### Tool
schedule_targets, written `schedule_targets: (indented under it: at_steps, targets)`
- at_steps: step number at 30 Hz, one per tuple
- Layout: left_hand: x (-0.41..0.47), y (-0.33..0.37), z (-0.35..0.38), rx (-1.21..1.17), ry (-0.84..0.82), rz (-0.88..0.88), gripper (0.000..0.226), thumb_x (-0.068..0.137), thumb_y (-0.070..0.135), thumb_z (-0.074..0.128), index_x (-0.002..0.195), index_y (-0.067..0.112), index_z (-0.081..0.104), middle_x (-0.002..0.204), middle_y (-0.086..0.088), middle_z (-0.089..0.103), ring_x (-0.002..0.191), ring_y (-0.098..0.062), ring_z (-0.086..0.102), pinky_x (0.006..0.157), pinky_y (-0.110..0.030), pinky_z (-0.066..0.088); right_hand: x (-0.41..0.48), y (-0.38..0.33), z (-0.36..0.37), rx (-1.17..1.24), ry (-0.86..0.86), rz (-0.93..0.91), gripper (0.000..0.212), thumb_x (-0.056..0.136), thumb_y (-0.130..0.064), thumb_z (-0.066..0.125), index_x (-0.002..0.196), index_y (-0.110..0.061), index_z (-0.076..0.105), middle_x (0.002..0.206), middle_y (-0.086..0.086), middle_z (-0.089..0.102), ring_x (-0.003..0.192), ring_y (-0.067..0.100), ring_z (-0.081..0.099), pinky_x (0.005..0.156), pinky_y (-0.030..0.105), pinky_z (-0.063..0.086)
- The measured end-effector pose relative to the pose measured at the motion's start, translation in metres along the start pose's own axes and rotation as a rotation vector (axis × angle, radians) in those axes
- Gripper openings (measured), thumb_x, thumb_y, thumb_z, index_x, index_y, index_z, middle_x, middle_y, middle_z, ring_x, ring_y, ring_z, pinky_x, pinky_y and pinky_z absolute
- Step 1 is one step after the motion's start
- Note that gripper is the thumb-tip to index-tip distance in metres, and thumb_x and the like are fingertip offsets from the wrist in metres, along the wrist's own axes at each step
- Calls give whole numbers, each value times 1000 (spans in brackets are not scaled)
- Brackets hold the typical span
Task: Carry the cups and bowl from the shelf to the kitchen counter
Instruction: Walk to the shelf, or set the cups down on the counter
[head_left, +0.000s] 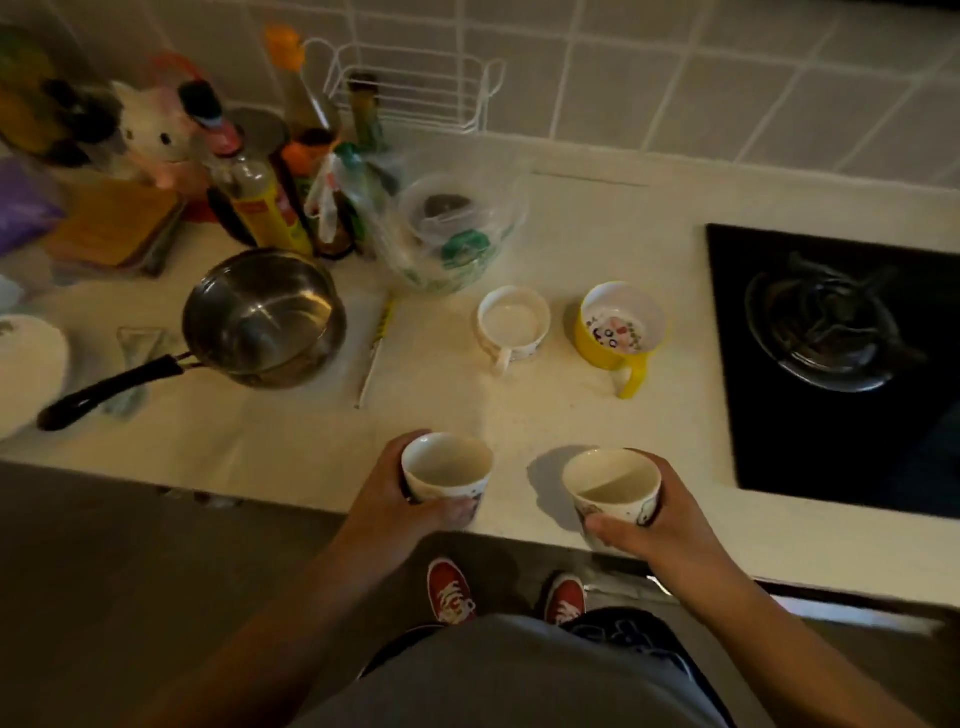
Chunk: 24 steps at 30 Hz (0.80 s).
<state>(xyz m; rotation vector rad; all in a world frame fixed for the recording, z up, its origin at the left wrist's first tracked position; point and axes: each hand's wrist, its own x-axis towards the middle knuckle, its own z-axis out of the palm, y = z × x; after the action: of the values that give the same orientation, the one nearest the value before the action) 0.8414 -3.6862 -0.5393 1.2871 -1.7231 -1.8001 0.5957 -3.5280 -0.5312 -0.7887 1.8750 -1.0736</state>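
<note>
Two cups are coming in together. The left grip (387, 491) is curling round the left cup (447, 470), fingers wrapping the far side and the thumb pressing the near wall. That cup is sitting upright over the front edge of the pale surface (519, 410). The right grip (675, 519) is doing the same with the right cup (612, 486): thumb clamping the near wall, fingers hooking round the right side. This cup is also upright and is throwing a shadow to its left. Whether either base is touching the surface, I cannot tell. Both cups are white with small printed figures on the outside, and they are standing well apart from each other.

Further back on the surface, a white mug (513, 325) and a yellow mug (621, 327) are standing side by side but not touching, both handles pointing toward the person. The yellow one is showing a printed pattern inside.

Out to the left, a steel saucepan (262, 317) is resting with its black handle reaching toward the front edge. Behind it, a cluster of bottles (265, 205) is crowding beside a clear container (447, 234). A black gas hob (831, 332) is filling the right end. Below the edge, red shoes (451, 590) are showing on the floor.
</note>
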Motion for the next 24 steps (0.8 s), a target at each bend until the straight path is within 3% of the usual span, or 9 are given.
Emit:
schedule_targets:
  at_steps: [4,9,12,16,19,21,24]
  targets:
    - [29,13,21,76,-30,39,81,63,11,91,129,27,48,122,5,58,111,-13,58,88,-35,56,-7,1,-7,33,97,30,72,63,-17,88,123,-28,50,114,-9,63,98,-4,62,75,15,54]
    - [51,17,39,138,-34,97,84,58,27,93,125,42,43,119,21,53,107,0,55,78,-18,48,-3,2,-16,9,154,11,77,61,-26,89,125,-31,48,115,-12,61,100,-6,60,74,12,53]
    - [59,18,46,193,-22,120,84,56,36,93,123,44,43,115,24,54,103,11,53,74,-15,45,0,4,-20,-24,185,-9,78,60,-30,89,126,-30,47,117,-11,60,103,1,61,75,14,53]
    - [64,15,56,289,22,173,88,53,42,93,124,46,42,117,29,52,105,6,54,78,-18,47,5,7,-27,-2,187,-31,81,57,-34,89,126,-29,48,118,-10,59,103,-4,59,75,10,52]
    - [67,11,62,344,51,214,89,53,42,93,125,48,41,116,35,50,108,6,53,80,-19,48,6,10,-32,-55,186,-55,79,56,-42,88,122,-40,44,117,-19,56,104,-10,54,74,5,49]
    - [68,7,64,341,70,201,91,52,43,93,127,44,42,117,31,51,108,3,54,81,-22,50,8,14,-34,-110,195,-68,79,55,-46,86,120,-45,42,118,-21,53,108,-4,53,77,8,47]
    - [68,3,66,334,121,170,91,50,47,91,127,40,42,116,24,53,106,-4,56,80,-25,50,11,20,-36,-163,211,-85,83,53,-55,83,124,-39,43,120,-16,54,110,6,52,86,19,45]
